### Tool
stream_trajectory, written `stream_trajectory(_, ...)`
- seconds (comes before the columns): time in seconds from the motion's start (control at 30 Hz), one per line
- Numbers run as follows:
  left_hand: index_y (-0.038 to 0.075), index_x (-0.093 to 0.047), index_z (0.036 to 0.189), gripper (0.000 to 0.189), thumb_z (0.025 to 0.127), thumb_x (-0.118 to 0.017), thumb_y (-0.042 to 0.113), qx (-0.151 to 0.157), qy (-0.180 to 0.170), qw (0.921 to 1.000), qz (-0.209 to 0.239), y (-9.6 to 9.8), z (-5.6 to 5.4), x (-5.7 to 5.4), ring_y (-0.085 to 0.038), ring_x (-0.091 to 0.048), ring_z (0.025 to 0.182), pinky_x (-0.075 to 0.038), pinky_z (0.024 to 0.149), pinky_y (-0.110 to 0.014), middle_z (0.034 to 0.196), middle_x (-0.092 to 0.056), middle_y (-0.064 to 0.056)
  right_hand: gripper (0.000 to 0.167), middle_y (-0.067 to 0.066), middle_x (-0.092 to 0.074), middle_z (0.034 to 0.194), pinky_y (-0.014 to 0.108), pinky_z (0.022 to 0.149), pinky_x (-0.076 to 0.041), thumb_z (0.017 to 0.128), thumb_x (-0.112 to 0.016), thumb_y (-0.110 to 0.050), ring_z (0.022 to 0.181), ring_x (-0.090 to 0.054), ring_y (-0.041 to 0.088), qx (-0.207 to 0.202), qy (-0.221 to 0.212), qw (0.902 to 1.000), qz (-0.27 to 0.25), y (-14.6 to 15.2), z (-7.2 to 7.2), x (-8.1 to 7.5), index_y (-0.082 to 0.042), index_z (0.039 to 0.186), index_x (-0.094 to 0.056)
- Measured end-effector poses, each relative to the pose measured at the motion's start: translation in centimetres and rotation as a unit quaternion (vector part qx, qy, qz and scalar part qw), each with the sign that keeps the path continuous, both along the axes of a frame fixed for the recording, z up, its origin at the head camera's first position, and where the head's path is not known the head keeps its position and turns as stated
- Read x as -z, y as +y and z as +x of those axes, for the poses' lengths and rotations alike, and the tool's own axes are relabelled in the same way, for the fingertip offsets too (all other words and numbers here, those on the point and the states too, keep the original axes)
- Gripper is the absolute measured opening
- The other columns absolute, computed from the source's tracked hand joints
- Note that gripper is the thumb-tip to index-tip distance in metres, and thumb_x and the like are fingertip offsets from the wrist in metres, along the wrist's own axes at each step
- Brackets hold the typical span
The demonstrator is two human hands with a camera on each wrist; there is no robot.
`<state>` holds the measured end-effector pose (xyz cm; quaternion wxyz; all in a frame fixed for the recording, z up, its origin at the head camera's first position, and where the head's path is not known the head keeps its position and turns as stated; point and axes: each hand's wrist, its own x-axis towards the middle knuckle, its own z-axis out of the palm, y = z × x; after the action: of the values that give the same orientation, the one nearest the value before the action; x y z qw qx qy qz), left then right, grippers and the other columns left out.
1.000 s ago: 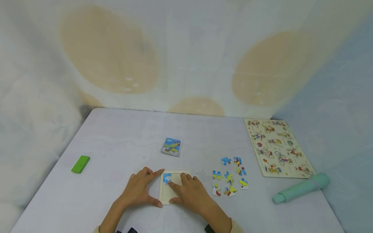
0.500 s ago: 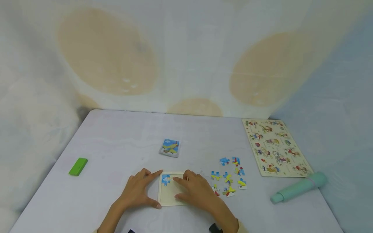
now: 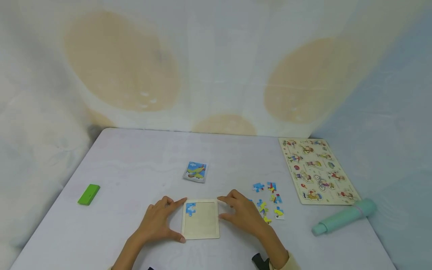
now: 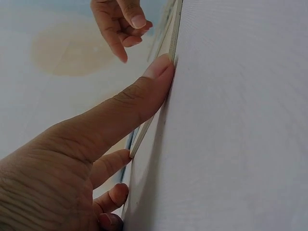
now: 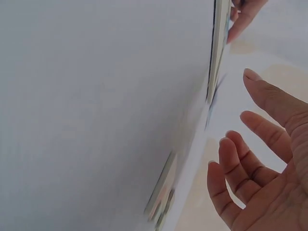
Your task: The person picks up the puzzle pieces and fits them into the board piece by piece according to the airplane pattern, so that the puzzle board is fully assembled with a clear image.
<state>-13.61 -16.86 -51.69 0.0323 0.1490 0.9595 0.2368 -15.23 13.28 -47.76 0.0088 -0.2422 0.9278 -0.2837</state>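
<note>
A square wooden puzzle tray [image 3: 202, 237] lies flat on the table, with joined blue jigsaw pieces [image 3: 190, 209] in its far left corner. Along the tray's left side, my left hand [image 3: 160, 221] spreads its thumb and index finger, the tips at the near and far corners. In the left wrist view that thumb [image 4: 139, 94] lies straight against the tray's edge. My right hand [image 3: 246, 213] hovers at the tray's right side, index finger near the far right corner. Its fingers [image 5: 226, 159] are loosely bent around nothing in the right wrist view.
Several loose jigsaw pieces [image 3: 258, 187] lie to the right, some hidden behind the right hand. Beyond the tray is an airplane picture packet [image 3: 195, 171]. A figure board [image 3: 317, 172] and teal roll [image 3: 344, 217] occupy the right; a green block [image 3: 89, 194] sits left.
My right hand has drawn back rightward from the blue pieces, across the tray to beyond its right edge. My left hand has stayed at the left edge.
</note>
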Motion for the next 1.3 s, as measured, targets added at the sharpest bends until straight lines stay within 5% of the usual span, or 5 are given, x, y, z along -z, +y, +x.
stream_trajectory(0.43, 0.036, -0.052, 0.143, 0.117, 0.039, -0.080, 0.080, 0.000, -0.002, 1.0000, -0.003, 0.1, -0.1, -0.2, -0.008, -0.043, 0.092, -0.027, 0.072, -0.030, 0.102, -0.046, 0.011, 0.052, 0.004, -0.057, 0.096, 0.023, 0.062, -0.043, 0.077, -0.085, -0.023, 0.082, -0.054, 0.015, 0.094, 0.002, 0.9955, -0.011, 5.1, -2.6, -0.8, -0.011, 0.125, -0.069)
stream_trajectory(0.7, 0.036, -0.053, 0.143, 0.117, 0.039, -0.080, 0.081, 0.001, 0.000, 1.0000, -0.002, 0.1, 0.0, -0.2, -0.008, -0.042, 0.090, -0.027, 0.071, -0.029, 0.102, -0.046, 0.011, 0.048, 0.007, -0.053, 0.093, 0.029, 0.065, -0.038, 0.083, -0.080, -0.020, 0.079, -0.045, 0.017, 0.153, -0.065, 0.9861, 0.004, 9.4, -4.5, -0.6, -0.011, 0.128, -0.067)
stream_trajectory(1.3, 0.037, -0.052, 0.144, 0.118, 0.038, -0.079, 0.081, -0.001, 0.001, 0.9999, -0.011, 0.0, 0.0, 0.1, -0.008, -0.042, 0.089, -0.027, 0.071, -0.029, 0.103, -0.046, 0.010, 0.035, 0.006, -0.047, 0.086, 0.032, 0.070, -0.035, 0.083, -0.080, -0.017, 0.080, -0.042, 0.018, 0.149, -0.108, 0.9826, -0.025, 12.0, -6.3, 1.5, -0.009, 0.117, -0.072)
